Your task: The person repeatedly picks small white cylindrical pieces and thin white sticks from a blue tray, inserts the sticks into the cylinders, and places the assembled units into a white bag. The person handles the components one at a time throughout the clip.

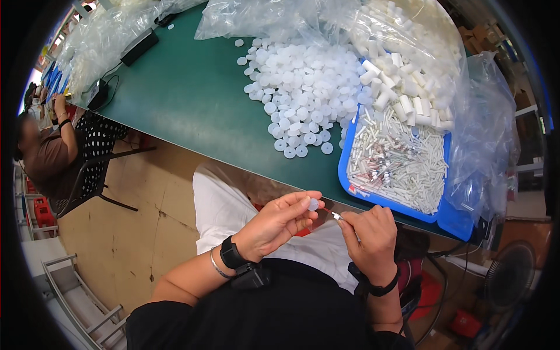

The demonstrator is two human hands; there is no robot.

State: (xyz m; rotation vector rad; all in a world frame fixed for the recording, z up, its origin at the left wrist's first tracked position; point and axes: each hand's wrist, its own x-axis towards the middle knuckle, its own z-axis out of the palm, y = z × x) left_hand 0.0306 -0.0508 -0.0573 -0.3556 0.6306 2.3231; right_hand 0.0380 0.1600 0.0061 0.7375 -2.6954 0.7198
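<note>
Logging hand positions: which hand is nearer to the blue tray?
The right hand: it is close by the near edge of the blue tray, pinching a small white piece. The left hand is farther off, to the tray's left, holding a pale disc.

Tbl (175, 105) is dk grn, tray (344, 166) blue, discs (303, 87) milky wht, cyls (406, 105) wht, polka-dot garment (97, 133) blk w/ wht.

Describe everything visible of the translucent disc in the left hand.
The translucent disc is small, round and pale, and looks like frosted plastic. The left hand's thumb and fingers hold it, a broad face turned toward the camera, near the edge of the green table. The small white piece in the right hand does not touch it. Any centre hole is too small to make out.
</note>
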